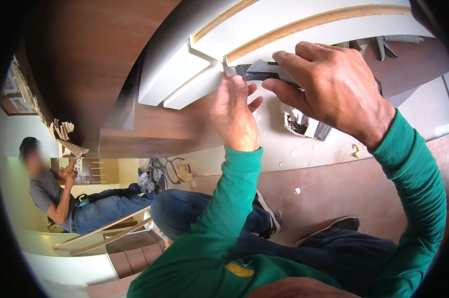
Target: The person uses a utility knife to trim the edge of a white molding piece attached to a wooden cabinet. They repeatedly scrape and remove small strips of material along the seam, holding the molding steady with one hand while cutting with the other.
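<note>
My right hand (324, 89) grips a grey and black utility knife (259, 71), its nose at the corner of a white panel (180, 74) with bare wood-coloured edges. Below the knife's nose is my left hand (237, 111), thumb raised against that spot and fingers curled; whatever it pinches is hidden or too small to name. The white panel, with its stepped cut-out, sits against brown woodwork (150, 134).
A caulking gun (383, 44) lies at top right. A torn container of small dark pieces (296, 124) is below the knife. A co-worker (75, 198) in grey is at left, near tangled cables (160, 171) and light wooden frames (105, 231).
</note>
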